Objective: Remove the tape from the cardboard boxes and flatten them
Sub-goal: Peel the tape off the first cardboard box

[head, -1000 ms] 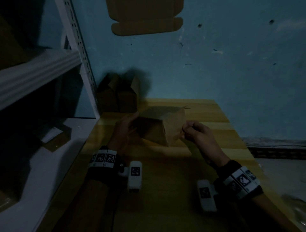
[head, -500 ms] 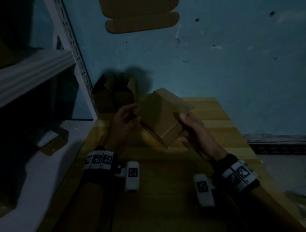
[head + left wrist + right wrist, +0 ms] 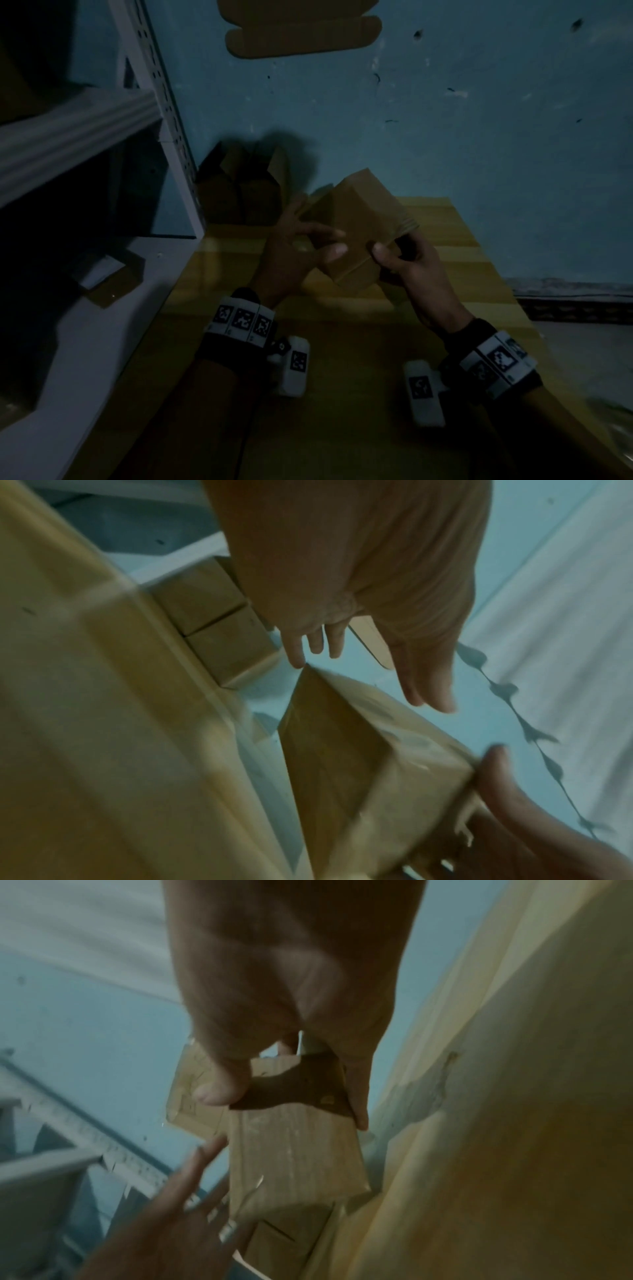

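Observation:
A small brown cardboard box (image 3: 359,226) hangs tilted above the wooden table (image 3: 342,342). My right hand (image 3: 394,253) grips its near right end, thumb on the near face and fingers behind. In the right wrist view the right hand (image 3: 289,1104) pinches the box (image 3: 294,1156) the same way. My left hand (image 3: 317,233) lies against the box's left side with straight, spread fingers. Clear tape (image 3: 394,723) runs over the box (image 3: 342,764) in the left wrist view, wrinkled and loose at the edges.
Two more cardboard boxes (image 3: 239,192) with raised flaps stand at the table's far left by the blue wall. A flattened cardboard piece (image 3: 301,31) lies beyond. A white metal shelf rack (image 3: 78,130) borders the table's left, with a labelled cardboard piece (image 3: 106,277) on it.
The box came up off the table and turned on end. My right hand went from pinching its edge to gripping its end, and my left hand's fingers straightened.

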